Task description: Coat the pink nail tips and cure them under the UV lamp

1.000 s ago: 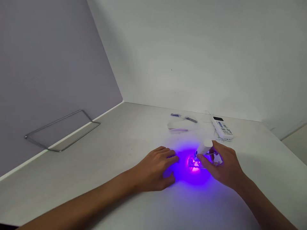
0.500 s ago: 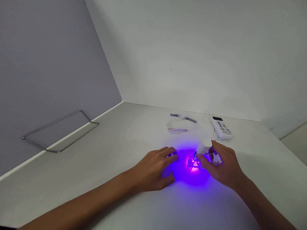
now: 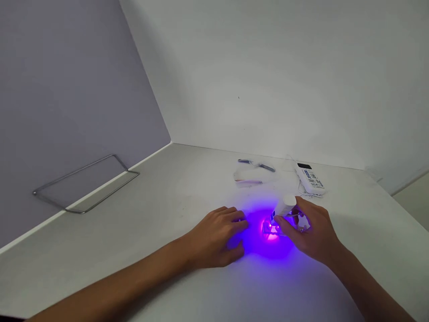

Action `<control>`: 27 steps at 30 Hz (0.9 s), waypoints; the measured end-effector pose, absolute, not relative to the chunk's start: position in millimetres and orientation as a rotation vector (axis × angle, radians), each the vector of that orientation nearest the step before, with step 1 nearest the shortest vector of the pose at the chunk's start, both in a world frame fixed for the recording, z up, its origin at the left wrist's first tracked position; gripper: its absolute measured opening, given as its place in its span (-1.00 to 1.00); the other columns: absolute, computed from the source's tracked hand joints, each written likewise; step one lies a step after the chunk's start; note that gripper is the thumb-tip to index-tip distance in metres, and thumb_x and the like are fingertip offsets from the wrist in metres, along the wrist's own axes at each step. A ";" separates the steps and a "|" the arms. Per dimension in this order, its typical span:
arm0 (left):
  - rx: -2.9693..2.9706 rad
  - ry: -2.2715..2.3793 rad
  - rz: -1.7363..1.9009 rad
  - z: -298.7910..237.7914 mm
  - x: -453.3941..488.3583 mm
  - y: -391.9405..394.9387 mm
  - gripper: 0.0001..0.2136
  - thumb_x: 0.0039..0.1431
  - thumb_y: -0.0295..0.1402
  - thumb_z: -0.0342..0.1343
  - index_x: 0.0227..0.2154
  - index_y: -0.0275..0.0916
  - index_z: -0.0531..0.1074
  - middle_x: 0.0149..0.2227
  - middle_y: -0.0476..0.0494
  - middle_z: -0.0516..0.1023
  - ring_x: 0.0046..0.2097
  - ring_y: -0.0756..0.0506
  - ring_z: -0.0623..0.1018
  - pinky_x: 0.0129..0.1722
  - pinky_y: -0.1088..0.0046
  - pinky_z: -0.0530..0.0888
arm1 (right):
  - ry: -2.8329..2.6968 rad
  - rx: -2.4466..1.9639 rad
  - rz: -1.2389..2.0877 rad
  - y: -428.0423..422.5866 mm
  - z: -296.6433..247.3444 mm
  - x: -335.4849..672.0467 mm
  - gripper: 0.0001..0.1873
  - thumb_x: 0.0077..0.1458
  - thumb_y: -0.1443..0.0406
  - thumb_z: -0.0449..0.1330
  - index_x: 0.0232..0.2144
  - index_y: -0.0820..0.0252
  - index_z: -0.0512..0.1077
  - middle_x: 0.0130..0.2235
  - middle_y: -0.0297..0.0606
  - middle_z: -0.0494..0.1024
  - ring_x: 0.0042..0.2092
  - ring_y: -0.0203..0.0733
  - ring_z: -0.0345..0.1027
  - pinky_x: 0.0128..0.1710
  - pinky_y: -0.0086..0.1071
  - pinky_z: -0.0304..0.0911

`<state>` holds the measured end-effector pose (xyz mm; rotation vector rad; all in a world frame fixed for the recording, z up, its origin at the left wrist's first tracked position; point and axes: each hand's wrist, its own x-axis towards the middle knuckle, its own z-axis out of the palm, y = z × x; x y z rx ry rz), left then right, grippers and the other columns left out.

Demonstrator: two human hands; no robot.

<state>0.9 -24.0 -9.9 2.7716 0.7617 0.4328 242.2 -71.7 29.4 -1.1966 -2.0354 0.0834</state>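
My right hand [image 3: 311,230] is closed around a white handheld UV lamp [image 3: 284,206], tilted with its lit end down. Violet light spreads over the table under it. Directly below the lamp lies a small flat piece [image 3: 267,227], washed out by the glow; its kind cannot be made out. Something pale and partly see-through shows between the lamp and my right palm. To the left of the light, my left hand [image 3: 217,237] rests on the table, fingers curved and apart, with nothing visible in it.
Toward the wall lie small dark strips [image 3: 267,167] and clear plastic pieces [image 3: 248,180]. Right of them is a white box-like device [image 3: 310,179] with a dark panel, printed text and thin wires. At the left, a bent metal wire frame [image 3: 100,197] leans on the wall.
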 end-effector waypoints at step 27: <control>2.742 0.741 0.523 -13.7 -1.2 -25.3 -0.89 -0.07 -0.48 0.09 -0.42 -0.22 0.41 -0.04 -0.18 0.41 -0.10 -0.21 0.46 -0.13 0.22 0.42 | -2.046 -1.196 0.042 -71.7 31.3 241.8 -0.80 0.18 0.27 0.20 -0.47 0.13 0.31 -0.61 -0.45 0.31 -0.59 -0.36 0.17 -0.62 -0.49 0.15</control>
